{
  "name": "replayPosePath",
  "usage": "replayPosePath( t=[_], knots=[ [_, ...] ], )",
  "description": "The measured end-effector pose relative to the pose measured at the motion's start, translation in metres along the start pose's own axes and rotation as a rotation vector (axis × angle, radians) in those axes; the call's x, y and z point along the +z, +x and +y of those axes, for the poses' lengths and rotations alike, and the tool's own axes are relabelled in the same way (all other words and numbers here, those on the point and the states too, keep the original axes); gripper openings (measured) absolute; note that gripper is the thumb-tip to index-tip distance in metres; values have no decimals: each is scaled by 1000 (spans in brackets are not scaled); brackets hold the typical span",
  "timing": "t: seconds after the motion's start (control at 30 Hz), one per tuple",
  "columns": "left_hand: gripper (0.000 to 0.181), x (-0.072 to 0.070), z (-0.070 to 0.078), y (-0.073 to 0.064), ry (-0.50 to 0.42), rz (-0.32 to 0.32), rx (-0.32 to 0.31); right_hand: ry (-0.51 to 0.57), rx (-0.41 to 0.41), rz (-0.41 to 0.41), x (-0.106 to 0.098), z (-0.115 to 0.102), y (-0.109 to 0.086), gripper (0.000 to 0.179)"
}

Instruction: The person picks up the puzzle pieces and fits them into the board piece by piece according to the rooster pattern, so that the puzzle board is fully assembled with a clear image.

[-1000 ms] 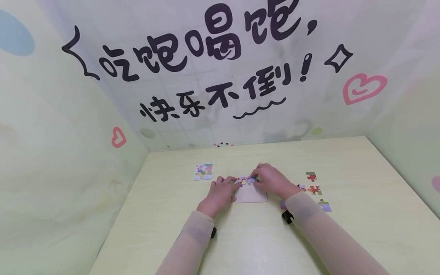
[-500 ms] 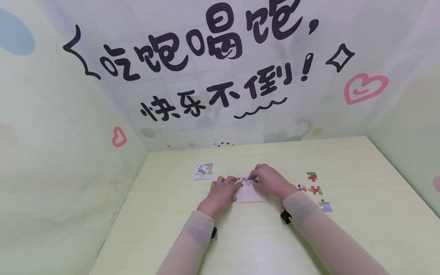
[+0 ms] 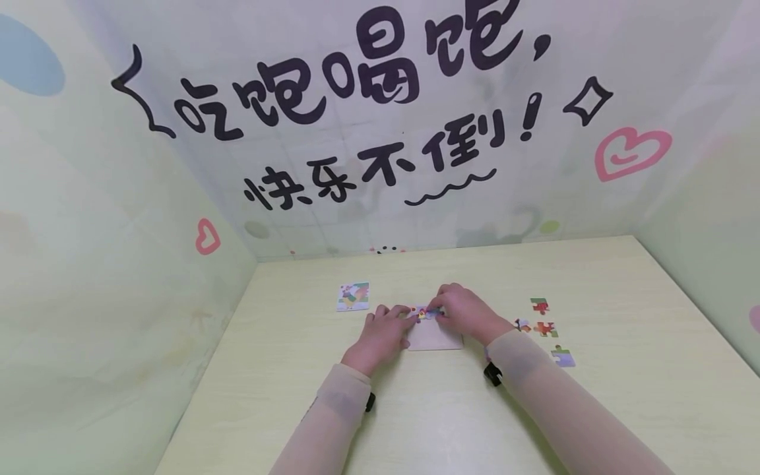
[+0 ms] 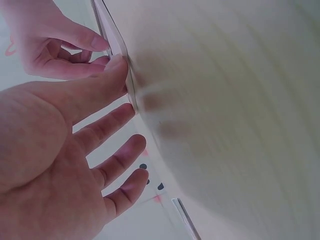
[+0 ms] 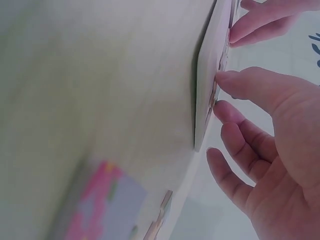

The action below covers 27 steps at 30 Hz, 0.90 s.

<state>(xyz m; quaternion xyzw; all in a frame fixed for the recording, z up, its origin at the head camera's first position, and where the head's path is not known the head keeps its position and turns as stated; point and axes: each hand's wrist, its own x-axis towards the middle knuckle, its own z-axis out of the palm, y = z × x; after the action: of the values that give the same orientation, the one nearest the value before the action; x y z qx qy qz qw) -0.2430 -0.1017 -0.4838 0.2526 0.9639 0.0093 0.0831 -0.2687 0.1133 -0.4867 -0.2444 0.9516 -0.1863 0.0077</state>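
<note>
Your left hand [image 3: 380, 338] touches the left edge of the pale puzzle board [image 3: 436, 338], its fingers extended and relaxed rather than clenched. The fingers of your right hand [image 3: 472, 313] pinch a puzzle piece [image 3: 434, 315] at the board's far side, beside another piece. Loose pieces [image 3: 545, 328] lie to the right on the worktop [image 3: 279, 356]; a rooster picture card [image 3: 353, 297] lies flat beyond your left hand.

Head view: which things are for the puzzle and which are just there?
For the puzzle:
left hand and right hand, at the board
board
loose pieces on the table's right side
rooster card, maybe the picture to copy

Just there:
wall writing
pink heart on the wall
black gadget by the right wrist
</note>
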Motion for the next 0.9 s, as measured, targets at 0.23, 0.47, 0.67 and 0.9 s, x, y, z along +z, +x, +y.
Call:
replayPosePath(
  t=[0.23, 0.47, 0.67, 0.9],
  knots=[
    [60, -1, 2, -1, -4, 1, 0, -7, -30, 8, 1, 0, 0, 19],
    [58, -1, 1, -1, -1, 9, 5, -15, -45, 11, 2, 4, 2, 18],
    [59, -2, 1, -1, 11, 12, 8, -11, -35, 3, 2, 6, 2, 18],
    [60, -1, 1, -1, 7, 1, 4, 23, -25, -10, 4, 6, 1, 20]
  ],
)
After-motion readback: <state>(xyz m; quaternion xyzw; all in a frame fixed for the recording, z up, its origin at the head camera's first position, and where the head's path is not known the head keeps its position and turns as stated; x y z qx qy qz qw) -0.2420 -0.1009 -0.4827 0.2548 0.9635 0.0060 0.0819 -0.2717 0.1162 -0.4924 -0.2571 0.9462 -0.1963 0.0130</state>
